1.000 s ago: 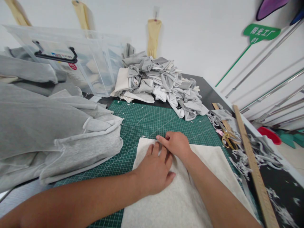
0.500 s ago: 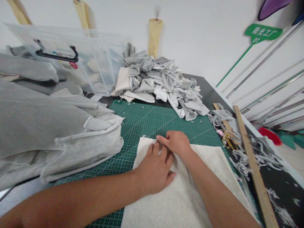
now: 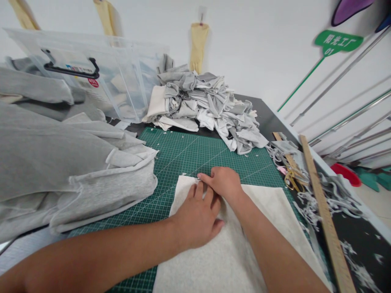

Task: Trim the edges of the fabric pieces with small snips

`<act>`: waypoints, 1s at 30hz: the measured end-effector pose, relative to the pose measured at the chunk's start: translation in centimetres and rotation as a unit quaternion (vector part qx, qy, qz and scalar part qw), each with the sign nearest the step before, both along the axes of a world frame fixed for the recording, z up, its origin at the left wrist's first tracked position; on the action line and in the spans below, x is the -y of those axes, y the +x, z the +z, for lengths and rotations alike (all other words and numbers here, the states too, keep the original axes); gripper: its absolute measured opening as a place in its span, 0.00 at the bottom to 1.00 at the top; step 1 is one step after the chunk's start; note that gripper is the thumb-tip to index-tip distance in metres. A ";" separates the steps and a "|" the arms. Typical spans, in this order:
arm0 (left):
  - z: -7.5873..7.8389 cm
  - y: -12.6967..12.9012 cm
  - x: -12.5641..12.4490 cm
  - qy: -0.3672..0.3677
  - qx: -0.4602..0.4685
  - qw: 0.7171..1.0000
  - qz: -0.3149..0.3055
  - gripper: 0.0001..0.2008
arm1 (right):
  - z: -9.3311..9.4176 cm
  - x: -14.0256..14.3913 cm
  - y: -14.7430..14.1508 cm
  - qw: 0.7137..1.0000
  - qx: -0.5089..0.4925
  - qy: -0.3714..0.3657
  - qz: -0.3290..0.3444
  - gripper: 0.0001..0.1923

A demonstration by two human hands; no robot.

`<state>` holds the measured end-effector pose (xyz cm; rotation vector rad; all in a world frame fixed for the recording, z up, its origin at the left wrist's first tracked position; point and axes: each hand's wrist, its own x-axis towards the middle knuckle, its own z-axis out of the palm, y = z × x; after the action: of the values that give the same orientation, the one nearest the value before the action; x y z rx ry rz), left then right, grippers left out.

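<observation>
A pale off-white piece of fabric (image 3: 183, 260) lies on the green cutting mat (image 3: 186, 148), its far edge running left to right under my hands. My left hand (image 3: 198, 215) rests palm down on the fabric, fingers spread and pressing near that far edge. Just beyond its fingertips, my right hand (image 3: 226, 181) is closed, thumb pointing left along the edge. Something small and dark shows by the right thumb tip; most of it is hidden, so its kind cannot be told.
Grey fabric (image 3: 100, 162) is heaped on the left, before a clear plastic box (image 3: 128, 81). A pile of grey and white cloth pieces (image 3: 204, 101) stands at the back. Along the right lie a wooden ruler (image 3: 325, 219), gold-handled scissors (image 3: 291, 181) and fabric scraps (image 3: 345, 195).
My right hand has shifted very slightly left along the fabric's far edge. The left hand keeps its place on the fabric; the whole view has drifted a little.
</observation>
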<state>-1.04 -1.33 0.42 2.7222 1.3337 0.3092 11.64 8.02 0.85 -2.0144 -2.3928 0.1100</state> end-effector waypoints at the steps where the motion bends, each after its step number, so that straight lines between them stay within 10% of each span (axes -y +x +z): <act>1: 0.0 0.0 0.0 0.000 0.000 1.000 0.000 0.29 | 0.0 0.0 0.0 1.000 0.001 -0.002 0.001 0.32; 30: 0.0 -0.1 -0.1 0.004 -0.015 1.000 -0.002 0.29 | 0.1 0.1 0.3 1.000 -0.025 -0.005 -0.004 0.32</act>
<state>-1.11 -1.27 0.47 2.7469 1.3372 0.2740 11.98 7.88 0.99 -1.9997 -2.3594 0.1692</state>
